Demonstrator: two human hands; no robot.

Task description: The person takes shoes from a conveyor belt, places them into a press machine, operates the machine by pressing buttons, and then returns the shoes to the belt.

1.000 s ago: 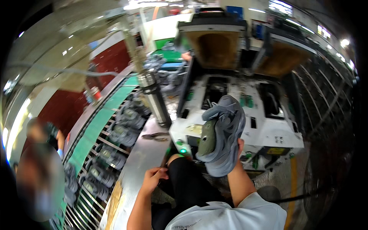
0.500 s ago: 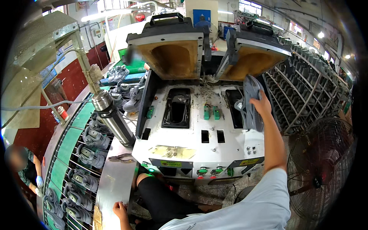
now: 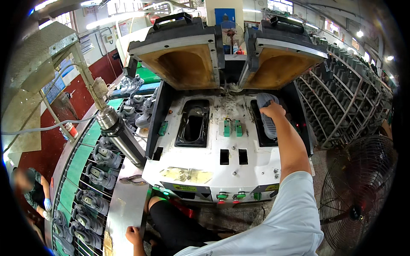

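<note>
My right hand (image 3: pixel 273 110) grips a grey shoe (image 3: pixel 268 126), turned with its ribbed sole up, at the black-rimmed right opening (image 3: pixel 261 137) of a white two-station press (image 3: pixel 226 170). The shoe's upper faces down into the opening and is hidden. The left opening (image 3: pixel 192 128) holds no shoe. Above the openings, two heavy lids with brown padded undersides, a left lid (image 3: pixel 179 66) and a right lid (image 3: pixel 278 68), are raised. My left hand (image 3: pixel 133 234) rests at the edge of the metal side table (image 3: pixel 124 205), its fingers curled, with nothing seen in it.
On the left, several grey shoes (image 3: pixel 99 176) ride a curved roller conveyor (image 3: pixel 70 187). A steel cylinder (image 3: pixel 121 138) and pliers (image 3: pixel 133 180) are by the press. Another person (image 3: pixel 36 192) works far left. Shoe racks (image 3: pixel 341 94) and a caged fan (image 3: pixel 356 187) stand right.
My right hand has brought the shoe left and down from the press's right side, turning it sole up at the right opening. The view shifted slightly; my left hand stays put.
</note>
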